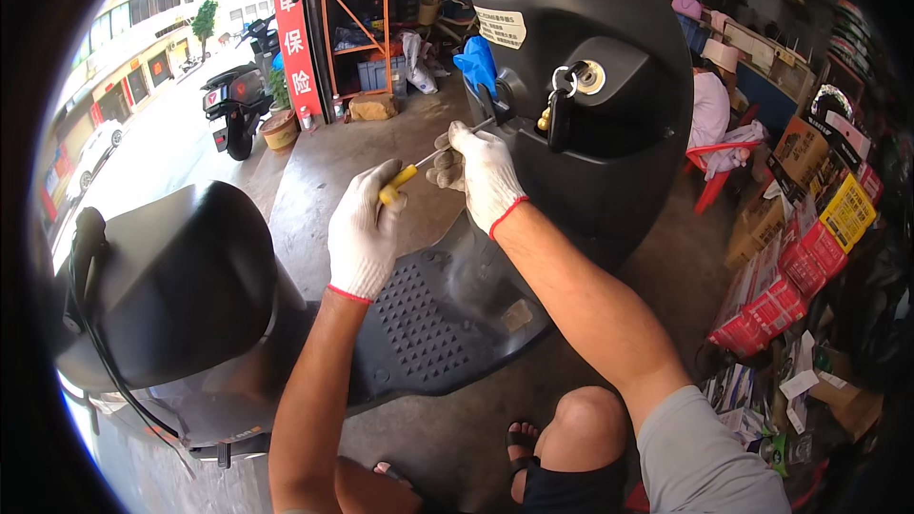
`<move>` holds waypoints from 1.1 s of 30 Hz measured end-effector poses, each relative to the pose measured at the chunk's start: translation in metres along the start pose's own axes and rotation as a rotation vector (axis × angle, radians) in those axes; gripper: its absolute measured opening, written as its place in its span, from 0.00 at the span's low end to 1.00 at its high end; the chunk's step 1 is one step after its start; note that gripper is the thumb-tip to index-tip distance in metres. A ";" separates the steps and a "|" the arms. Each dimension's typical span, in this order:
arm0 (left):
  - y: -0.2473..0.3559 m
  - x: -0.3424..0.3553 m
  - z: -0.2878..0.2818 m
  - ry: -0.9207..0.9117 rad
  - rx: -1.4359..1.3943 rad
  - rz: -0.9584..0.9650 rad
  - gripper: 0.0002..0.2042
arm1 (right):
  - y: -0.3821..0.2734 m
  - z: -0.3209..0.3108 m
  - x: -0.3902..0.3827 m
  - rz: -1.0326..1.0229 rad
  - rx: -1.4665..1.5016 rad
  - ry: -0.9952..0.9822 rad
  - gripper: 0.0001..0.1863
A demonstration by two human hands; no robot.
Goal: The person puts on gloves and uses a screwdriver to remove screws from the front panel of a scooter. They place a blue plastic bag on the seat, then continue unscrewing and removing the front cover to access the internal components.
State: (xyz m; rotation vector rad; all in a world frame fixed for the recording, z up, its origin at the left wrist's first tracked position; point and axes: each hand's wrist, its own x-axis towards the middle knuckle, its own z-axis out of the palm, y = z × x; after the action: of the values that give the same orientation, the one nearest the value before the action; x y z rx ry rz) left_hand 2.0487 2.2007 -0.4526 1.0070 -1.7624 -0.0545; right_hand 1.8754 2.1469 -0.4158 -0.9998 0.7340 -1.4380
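My gloved left hand (367, 224) grips the yellow handle of a screwdriver (398, 183), whose thin shaft points up to the right toward the black front panel (581, 190) of a scooter. My gloved right hand (476, 171) is closed at the upper end of the shaft, against the panel's left edge; what its fingertips hold there is too small to make out. A blue cloth or glove (476, 59) hangs just above it. To the right, keys with a black fob (562, 119) hang at the ignition lock (590, 76). The ridged footboard (419, 324) lies below my hands.
The scooter's seat (162, 276) is at left. Behind are another scooter (233, 114), orange shelving (354, 19) and an opening onto a street. At right, a person in a pale top (709, 109) sits by a red stool (709, 176), near stacked boxes (790, 266).
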 end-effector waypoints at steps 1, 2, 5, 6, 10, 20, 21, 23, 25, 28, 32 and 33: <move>0.003 0.007 0.004 0.037 -0.399 -0.264 0.17 | 0.001 0.000 0.000 -0.014 0.001 -0.005 0.15; 0.010 0.013 -0.005 -0.025 -0.677 -0.544 0.15 | 0.002 0.000 -0.001 -0.026 0.028 -0.008 0.14; -0.004 0.019 -0.009 -0.143 -0.969 -0.755 0.16 | 0.003 -0.003 0.000 -0.032 0.066 -0.048 0.12; -0.008 0.017 -0.011 -0.170 -0.971 -0.759 0.16 | 0.004 -0.004 0.001 -0.027 0.054 -0.045 0.12; 0.008 0.009 -0.003 0.129 -0.650 -0.527 0.23 | 0.005 -0.003 -0.001 -0.015 0.054 -0.017 0.11; -0.012 0.015 -0.005 -0.082 -0.435 -0.455 0.19 | 0.007 0.000 -0.003 0.000 0.136 -0.038 0.08; -0.015 0.019 -0.012 -0.165 -0.641 -0.609 0.20 | 0.007 0.002 -0.006 0.007 0.167 -0.054 0.08; -0.017 0.021 -0.011 -0.255 -0.844 -0.776 0.21 | 0.004 -0.002 -0.008 0.007 0.187 -0.081 0.07; -0.017 0.023 -0.006 -0.003 -0.579 -0.605 0.21 | 0.006 -0.002 -0.007 0.007 0.175 -0.126 0.07; -0.018 0.042 -0.001 0.182 -0.170 -0.248 0.20 | 0.007 -0.005 -0.006 0.005 0.133 -0.100 0.06; 0.046 0.093 0.004 -0.025 0.003 -0.123 0.19 | 0.005 -0.008 -0.004 -0.018 0.086 -0.067 0.08; 0.057 0.102 0.009 -0.082 0.032 -0.114 0.20 | 0.006 -0.005 -0.004 -0.028 0.084 -0.054 0.09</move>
State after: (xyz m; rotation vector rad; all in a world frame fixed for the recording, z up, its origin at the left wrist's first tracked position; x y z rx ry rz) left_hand 1.9986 2.1678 -0.3523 1.1424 -1.7835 -0.1416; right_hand 1.8736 2.1498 -0.4240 -0.9835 0.6175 -1.4485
